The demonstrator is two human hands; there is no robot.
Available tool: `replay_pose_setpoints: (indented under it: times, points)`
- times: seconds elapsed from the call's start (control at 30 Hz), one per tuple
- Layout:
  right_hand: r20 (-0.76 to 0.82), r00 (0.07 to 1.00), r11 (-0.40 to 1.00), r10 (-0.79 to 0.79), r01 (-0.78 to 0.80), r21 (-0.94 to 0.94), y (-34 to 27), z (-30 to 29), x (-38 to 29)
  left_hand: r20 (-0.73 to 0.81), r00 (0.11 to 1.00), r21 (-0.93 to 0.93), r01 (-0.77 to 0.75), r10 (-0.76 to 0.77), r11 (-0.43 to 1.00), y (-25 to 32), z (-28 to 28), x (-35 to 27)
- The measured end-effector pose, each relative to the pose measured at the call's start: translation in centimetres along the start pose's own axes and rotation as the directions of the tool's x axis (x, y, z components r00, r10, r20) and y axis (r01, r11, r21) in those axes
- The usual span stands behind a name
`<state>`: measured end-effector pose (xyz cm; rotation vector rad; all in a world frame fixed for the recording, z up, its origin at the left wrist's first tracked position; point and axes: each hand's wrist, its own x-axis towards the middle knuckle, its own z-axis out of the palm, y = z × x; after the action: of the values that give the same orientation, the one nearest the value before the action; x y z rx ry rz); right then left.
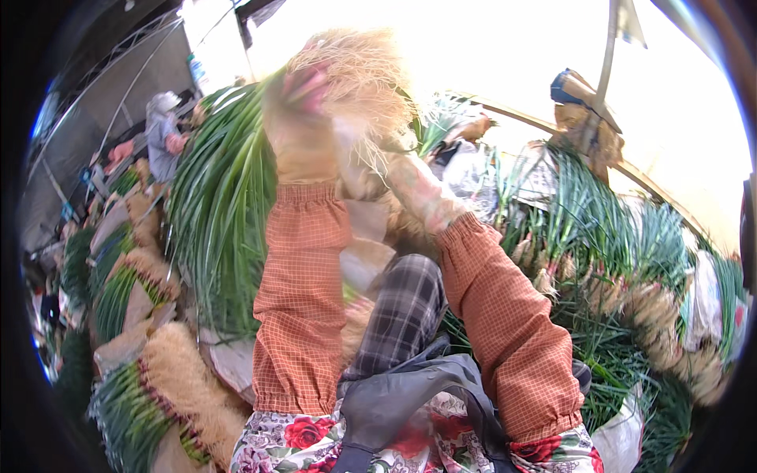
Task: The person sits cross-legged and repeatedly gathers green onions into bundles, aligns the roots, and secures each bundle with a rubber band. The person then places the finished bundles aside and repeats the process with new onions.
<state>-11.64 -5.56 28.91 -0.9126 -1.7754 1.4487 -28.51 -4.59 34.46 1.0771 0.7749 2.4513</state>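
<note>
A big bunch of green onions (227, 177) hangs from my raised left hand (301, 142), its long green leaves falling to the left and its pale roots fanned out at the top right. That hand is blurred and closed around the stems near their pinkish bases. Just below and right of the roots is my right hand (408, 171), in a pale patterned glove. Its fingers are hidden or blurred near the root ends, so its grip does not show. Orange checked sleeves cover both forearms.
Rooted onion bundles (159, 384) lie at the lower left, and more (615, 248) line the right side. Loose green leaves (615, 360) lie at the lower right. A person (162, 139) in a light hat is at the upper left. A pole (606, 65) stands at the upper right.
</note>
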Motion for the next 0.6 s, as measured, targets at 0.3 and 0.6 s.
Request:
replay_pose_setpoints:
  times: [0.3,0.6]
  points:
    - [-0.026,0.992,0.99,-0.127,0.128,0.053,8.1,-12.4,-7.0,-0.025,1.0,-0.147,0.005,-0.009,0.989,1.1,-16.8,6.2]
    - [-0.281,0.877,0.417,0.391,-0.441,-0.795,15.5,-20.7,-14.0,-0.188,0.981,0.105,0.066,-0.045,0.992,2.3,-22.9,8.9]
